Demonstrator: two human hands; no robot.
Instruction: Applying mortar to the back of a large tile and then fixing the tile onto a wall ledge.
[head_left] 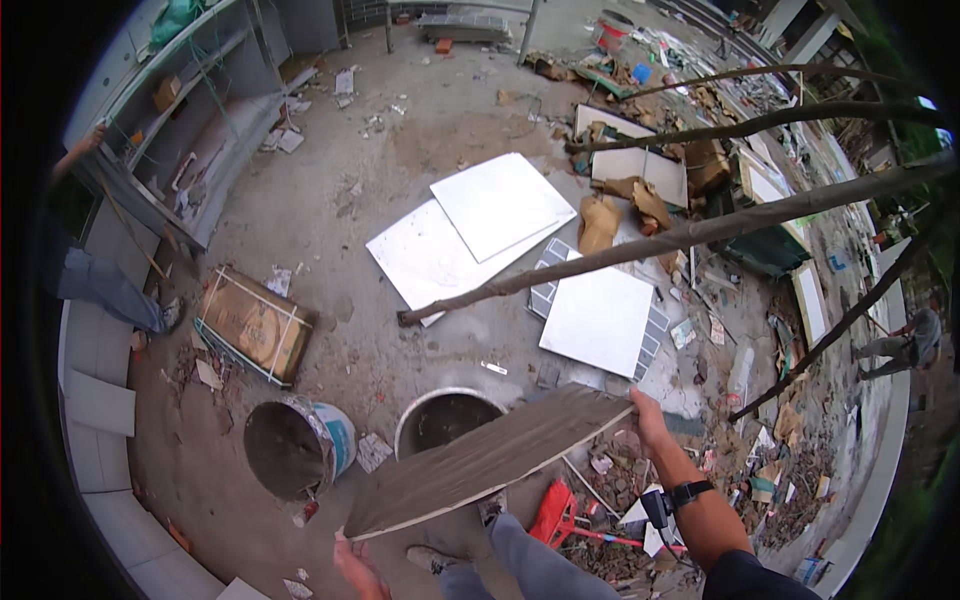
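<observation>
A large tile (490, 455), its upper face spread with grey mortar in ridges, is held up in front of my legs, tilted toward its lower left. My left hand (362, 570) grips its near left corner, partly cut by shadow and the tile's edge. At the far right corner, my right hand (652, 425) is closed on the tile's edge; a dark band sits on that wrist. Behind the tile stands a round bucket (405, 425), partly covered by it. Left of this, a tilted white-and-blue bucket (338, 440) shows mortar smeared inside.
White tiles (505, 205) lie ahead, with another white tile (597, 318) on a grid-backed one. Wooden poles (680, 235) slant in from the right. A strapped carton (255, 325) lies left. Rubble (620, 530) and a red-handled tool (555, 515) are at right. Two other people stand at the sides.
</observation>
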